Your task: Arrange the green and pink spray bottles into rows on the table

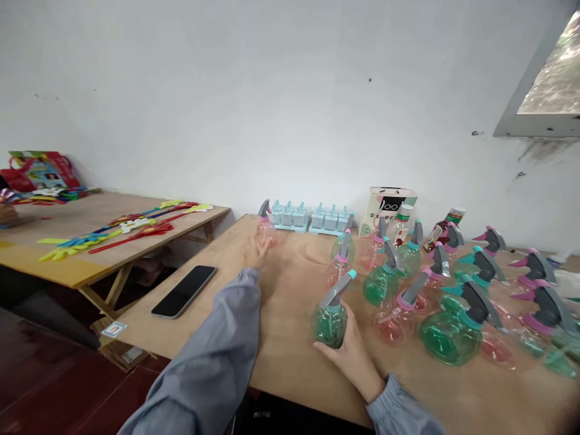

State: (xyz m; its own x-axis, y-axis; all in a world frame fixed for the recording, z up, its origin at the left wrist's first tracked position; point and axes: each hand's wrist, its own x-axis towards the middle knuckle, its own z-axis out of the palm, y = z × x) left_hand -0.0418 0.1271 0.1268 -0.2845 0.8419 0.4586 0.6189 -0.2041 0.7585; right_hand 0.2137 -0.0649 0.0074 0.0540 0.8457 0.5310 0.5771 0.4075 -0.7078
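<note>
Stretched out to the far left part of the table, my left hand (258, 251) is wrapped around a pink spray bottle (266, 231) with a grey and pink nozzle. Nearer to me, my right hand (348, 344) grips a green spray bottle (327, 326) by its round body, fingers behind and thumb in front. That bottle is upright, with a grey and turquoise trigger head. To its right stand several more spray bottles, among them a pink one (392, 320) and a large green one (446, 338).
Two light-blue ice-pop moulds (290, 219) stand against the wall beside a carton (388, 208) and two labelled bottles. A black phone (185, 291) lies on the left of the wooden table (285, 368). Another table (122, 208) holds colourful hand-shaped items, with someone's hand (8, 212) at its edge.
</note>
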